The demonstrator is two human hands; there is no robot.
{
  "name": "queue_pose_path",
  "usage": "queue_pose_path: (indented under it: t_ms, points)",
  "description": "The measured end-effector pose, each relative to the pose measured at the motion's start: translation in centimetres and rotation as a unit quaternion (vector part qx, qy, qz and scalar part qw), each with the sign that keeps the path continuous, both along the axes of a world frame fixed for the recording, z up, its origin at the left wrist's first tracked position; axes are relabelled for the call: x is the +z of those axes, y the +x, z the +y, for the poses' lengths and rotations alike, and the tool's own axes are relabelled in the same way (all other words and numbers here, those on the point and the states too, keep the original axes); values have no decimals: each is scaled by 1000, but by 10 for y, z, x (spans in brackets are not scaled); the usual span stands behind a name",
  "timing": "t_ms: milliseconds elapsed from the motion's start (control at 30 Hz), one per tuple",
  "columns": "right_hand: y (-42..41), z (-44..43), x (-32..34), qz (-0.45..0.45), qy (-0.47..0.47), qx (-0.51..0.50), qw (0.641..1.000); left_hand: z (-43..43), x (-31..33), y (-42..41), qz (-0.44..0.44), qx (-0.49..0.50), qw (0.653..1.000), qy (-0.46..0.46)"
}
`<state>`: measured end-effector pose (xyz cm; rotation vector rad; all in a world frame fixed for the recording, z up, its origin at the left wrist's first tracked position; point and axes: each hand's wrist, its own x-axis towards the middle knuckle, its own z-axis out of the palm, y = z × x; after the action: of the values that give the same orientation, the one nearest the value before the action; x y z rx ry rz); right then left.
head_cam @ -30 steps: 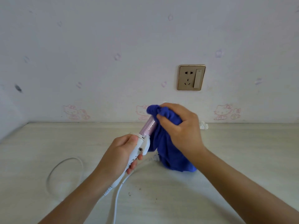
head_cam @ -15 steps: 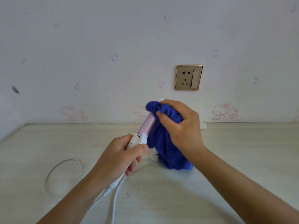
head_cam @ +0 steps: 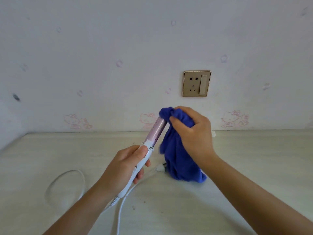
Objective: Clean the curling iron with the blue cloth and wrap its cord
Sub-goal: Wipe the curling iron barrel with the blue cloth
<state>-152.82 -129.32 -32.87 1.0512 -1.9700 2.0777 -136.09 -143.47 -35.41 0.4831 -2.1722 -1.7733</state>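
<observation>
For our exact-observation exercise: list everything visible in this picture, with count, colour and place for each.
table: one, pale, under the hands
curling iron: one, white handle and pink barrel, held tilted above the table
blue cloth: one, blue, bunched over the barrel's tip, hanging toward the table
cord: one, white, looped on the table at left
plug: one, white, on the table beside the cloth
wall socket: one, gold, above the cloth
cat stickers: three, pink, just above the table's far edge
left hand: one, grips the iron's handle
right hand: one, grips the cloth
</observation>
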Motion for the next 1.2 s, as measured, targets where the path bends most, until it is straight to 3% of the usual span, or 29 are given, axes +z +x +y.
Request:
queue_pose_path:
  t_ms: [167, 433, 667, 767, 1033, 1200]
  points:
    - [-15, 9, 13, -54, -65, -16, 996, -5, -8, -2, 39, -50, 995, 78]
    - [1, 4, 11, 11, 7, 80, 997, 3, -11, -3, 67, -70, 993, 63]
    - [21, -5, -4, -29, 20, 199, 979, 3, -8, 2, 90, -34, 991, 92]
    - [12, -1, -1, -4, 54, 201, 978, 9, -10, 2, 90, -35, 988, 123]
    - [-3, 2, 5, 13, 28, 116, 993, 14, -7, -1, 69, -29, 994, 76]
    - [13, -3, -3, -15, 40, 185, 982, 13, -9, -2, 78, -8, 992, 102]
